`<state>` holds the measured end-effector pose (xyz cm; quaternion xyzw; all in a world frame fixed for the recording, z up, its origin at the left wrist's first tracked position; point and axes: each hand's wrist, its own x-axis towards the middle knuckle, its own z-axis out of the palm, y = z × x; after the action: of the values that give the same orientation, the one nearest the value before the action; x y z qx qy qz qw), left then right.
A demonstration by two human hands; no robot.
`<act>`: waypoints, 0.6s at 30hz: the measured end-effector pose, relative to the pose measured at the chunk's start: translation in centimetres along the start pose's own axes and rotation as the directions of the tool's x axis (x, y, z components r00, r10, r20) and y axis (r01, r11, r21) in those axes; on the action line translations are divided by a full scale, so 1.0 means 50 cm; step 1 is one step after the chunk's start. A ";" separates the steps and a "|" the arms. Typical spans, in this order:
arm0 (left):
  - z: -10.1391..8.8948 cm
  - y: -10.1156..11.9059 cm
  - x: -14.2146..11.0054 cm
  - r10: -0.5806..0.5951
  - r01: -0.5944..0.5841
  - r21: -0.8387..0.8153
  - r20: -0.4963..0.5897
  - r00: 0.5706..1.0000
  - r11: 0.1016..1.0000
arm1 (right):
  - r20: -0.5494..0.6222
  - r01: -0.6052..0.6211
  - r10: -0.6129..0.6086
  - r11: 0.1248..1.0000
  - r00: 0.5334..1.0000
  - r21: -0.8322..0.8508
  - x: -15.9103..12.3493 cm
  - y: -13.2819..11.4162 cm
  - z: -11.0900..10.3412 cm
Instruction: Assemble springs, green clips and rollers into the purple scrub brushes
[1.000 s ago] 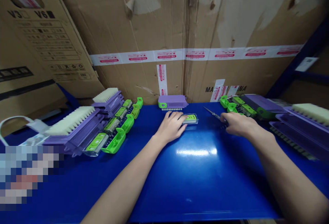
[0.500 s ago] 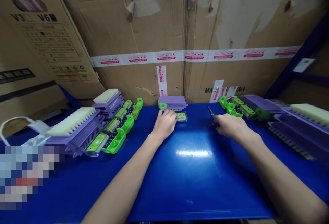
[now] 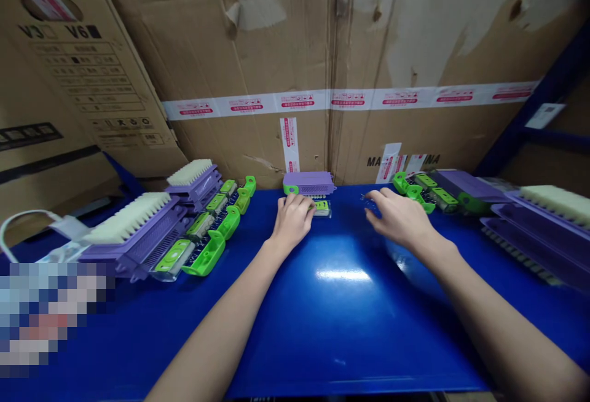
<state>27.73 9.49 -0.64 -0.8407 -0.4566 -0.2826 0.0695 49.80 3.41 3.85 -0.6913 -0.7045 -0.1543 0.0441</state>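
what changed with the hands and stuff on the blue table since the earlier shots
The left hand and the green-topped piece moved left, now in front of the purple brush. The right hand also moved left and spread its fingers; the pointed tool it held no longer shows clearly, so whether it let go is unclear. The brush and the green parts at left stayed put.

The left cardboard carton (image 3: pixel 131 91) bore "V3" beside a blank square and "V6" beside a black one. Short tape strips (image 3: pixel 391 159) interrupted "MA" and "NA" on the rear cardboard (image 3: pixel 295 39).
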 end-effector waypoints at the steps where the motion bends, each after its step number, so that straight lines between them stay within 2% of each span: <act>1: 0.000 -0.001 0.001 -0.016 0.016 -0.013 0.002 1.000 1.000 | -0.008 0.029 -0.029 1.000 1.000 0.005 -0.001 -0.009 0.003; 6: 0.000 -0.002 0.004 -0.087 0.086 -0.094 -0.011 0.996 0.992 | 0.011 0.193 -0.193 0.980 0.981 0.044 -0.007 -0.050 0.023; 11: 0.008 -0.005 0.004 -0.091 0.083 -0.157 -0.041 0.995 0.984 | 0.056 0.325 -0.332 0.939 0.942 0.113 -0.005 -0.076 0.046; 18: 0.014 -0.019 0.008 -0.236 0.204 -0.210 -0.141 0.961 0.956 | 0.021 0.342 -0.352 0.920 0.936 0.191 0.010 -0.086 0.060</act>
<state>27.43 10.57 -1.17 -0.7610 -0.5107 -0.4000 -0.0073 46.01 4.75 0.50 -0.5526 -0.8279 -0.0748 0.0607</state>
